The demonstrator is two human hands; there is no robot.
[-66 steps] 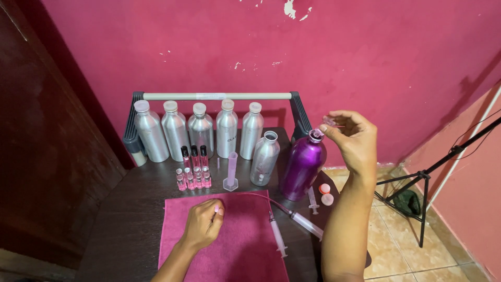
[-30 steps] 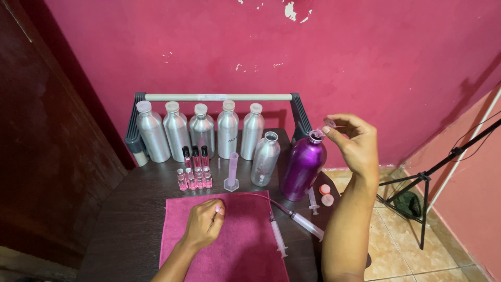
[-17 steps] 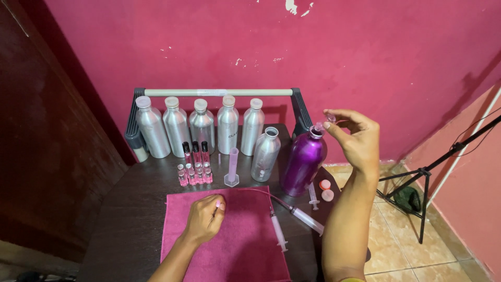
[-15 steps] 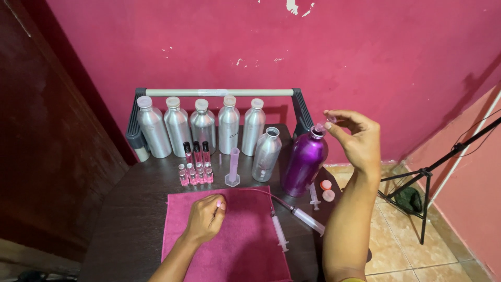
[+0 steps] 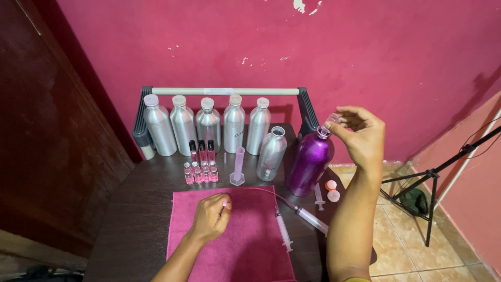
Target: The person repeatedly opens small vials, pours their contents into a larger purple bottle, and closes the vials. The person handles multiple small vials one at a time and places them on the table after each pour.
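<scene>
My right hand [image 5: 360, 137] is raised beside the open neck of a purple metal bottle [image 5: 309, 164] and pinches a small clear vial [image 5: 334, 118] just above the bottle's mouth. My left hand [image 5: 211, 216] rests on a pink towel [image 5: 245, 245] with its fingers curled in; I cannot make out anything in it. A clear measuring cylinder [image 5: 237, 167] and a cluster of small pink-filled vials [image 5: 199, 172] stand just beyond the towel.
Several capped silver bottles [image 5: 209, 122] line the back of the dark table [image 5: 133, 219] under a rack bar, and an open silver bottle [image 5: 271, 154] stands nearer. Syringes [image 5: 284, 232] and two pink caps [image 5: 332, 190] lie at the right. A tripod [image 5: 433, 177] stands on the tiled floor.
My right hand stays over the purple bottle's neck, only shifting slightly. My left hand has barely moved on the towel.
</scene>
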